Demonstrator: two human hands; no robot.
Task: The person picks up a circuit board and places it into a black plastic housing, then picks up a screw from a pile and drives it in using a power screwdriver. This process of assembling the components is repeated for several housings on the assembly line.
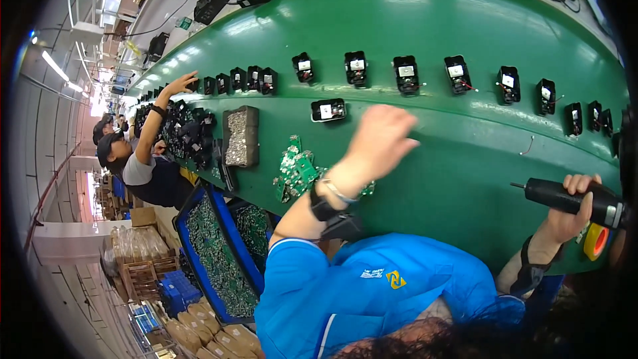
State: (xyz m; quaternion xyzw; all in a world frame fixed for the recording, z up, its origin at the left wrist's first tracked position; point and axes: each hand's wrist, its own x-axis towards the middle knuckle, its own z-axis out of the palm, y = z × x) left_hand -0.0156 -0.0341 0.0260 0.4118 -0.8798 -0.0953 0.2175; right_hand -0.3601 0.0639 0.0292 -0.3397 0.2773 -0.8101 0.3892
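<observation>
My left hand (380,141) hovers blurred over the green conveyor belt (465,153), fingers apart and holding nothing I can see. It is nearest to a lone black housing with a white label (327,110). A black strap sits on that wrist. My right hand (573,209) grips a black electric screwdriver (565,197), its bit pointing left above the belt's near edge. A row of black housings (406,73) lies along the belt's far side. A pile of green circuit boards (296,169) sits just left of my left forearm.
A grey block-shaped tray of small metal parts (241,136) sits left of the boards. Blue bins of circuit boards (219,259) stand below the belt. A co-worker (149,173) at left reaches a hand (181,82) onto the belt. A yellow-and-orange button (596,240) is near my right wrist.
</observation>
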